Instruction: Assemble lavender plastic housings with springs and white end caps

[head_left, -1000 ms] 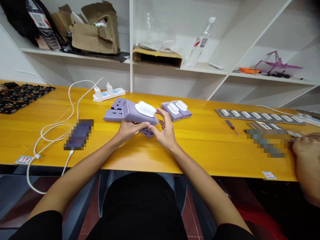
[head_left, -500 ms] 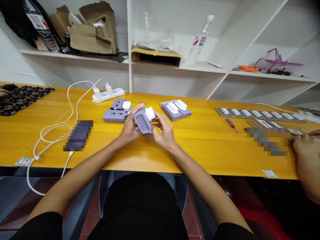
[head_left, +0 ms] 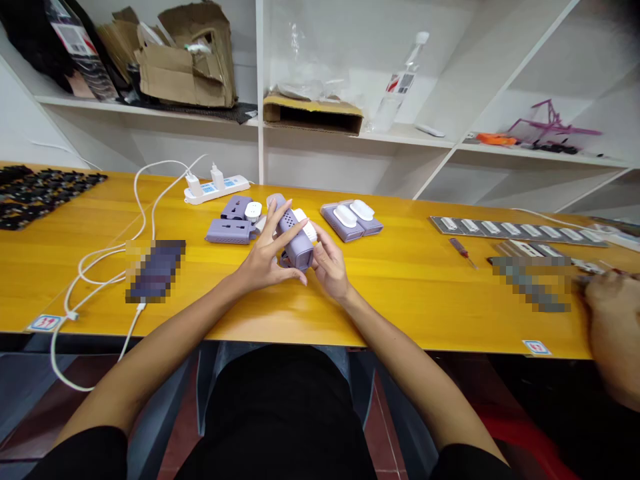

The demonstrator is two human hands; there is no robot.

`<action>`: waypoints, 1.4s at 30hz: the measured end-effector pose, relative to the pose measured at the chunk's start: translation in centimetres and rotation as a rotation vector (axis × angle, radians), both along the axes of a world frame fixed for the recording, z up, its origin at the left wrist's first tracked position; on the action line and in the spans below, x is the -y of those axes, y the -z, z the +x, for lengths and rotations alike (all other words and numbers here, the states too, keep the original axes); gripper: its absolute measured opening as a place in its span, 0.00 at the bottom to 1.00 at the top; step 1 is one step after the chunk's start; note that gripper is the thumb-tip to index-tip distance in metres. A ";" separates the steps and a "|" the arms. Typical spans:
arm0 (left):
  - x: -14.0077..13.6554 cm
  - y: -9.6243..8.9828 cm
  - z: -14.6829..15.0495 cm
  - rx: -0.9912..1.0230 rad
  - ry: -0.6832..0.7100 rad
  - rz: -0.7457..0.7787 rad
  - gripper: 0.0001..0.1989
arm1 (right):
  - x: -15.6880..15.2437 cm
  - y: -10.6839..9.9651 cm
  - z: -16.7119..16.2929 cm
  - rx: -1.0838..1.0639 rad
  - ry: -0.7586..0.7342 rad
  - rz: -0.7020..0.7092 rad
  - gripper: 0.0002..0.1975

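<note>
A purple plastic housing (head_left: 296, 239) with rows of small vent holes is held tilted above the table between my two hands. A white part (head_left: 307, 230) sticks out from its right side. My left hand (head_left: 265, 259) grips the housing with long fingers laid over its perforated face and the thumb at its lower end. On the other side, my right hand (head_left: 330, 263) has its fingers curled around the housing and the white part. Just behind my left hand lie purple housings (head_left: 230, 231) with keyhole slots and a round-edged white piece (head_left: 253, 211).
Two purple housings with white covers (head_left: 345, 215) sit right of centre. Left are a charging phone (head_left: 159, 270), loose cables and a power strip (head_left: 220, 189). To the right lie a screwdriver (head_left: 463, 251), a strip of white parts (head_left: 510, 229) and another person's hand (head_left: 613, 300).
The housing has been turned so its perforated side now faces up. My left fingers have spread across it, and my right hand has shifted slightly lower around it.
</note>
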State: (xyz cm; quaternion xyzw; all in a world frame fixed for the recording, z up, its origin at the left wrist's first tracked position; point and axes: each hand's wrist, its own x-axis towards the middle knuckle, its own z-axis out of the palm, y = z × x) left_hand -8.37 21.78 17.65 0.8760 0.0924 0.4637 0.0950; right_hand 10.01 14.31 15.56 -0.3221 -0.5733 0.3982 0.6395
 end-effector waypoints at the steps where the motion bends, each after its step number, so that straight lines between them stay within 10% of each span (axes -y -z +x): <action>1: 0.0 0.0 0.0 -0.008 -0.003 0.022 0.57 | 0.1 -0.1 -0.1 -0.044 -0.018 -0.017 0.37; 17: 0.8 0.2 0.4 -0.052 -0.130 -0.066 0.56 | -1.4 0.1 1.5 0.051 0.298 0.025 0.40; 28: 0.6 2.1 0.0 -0.482 -0.082 -0.139 0.29 | -4.1 2.6 4.8 0.551 0.726 -0.065 0.39; 42: 0.8 1.9 -0.3 -0.586 -0.094 -0.108 0.21 | -3.6 2.1 5.4 0.995 0.727 -0.046 0.37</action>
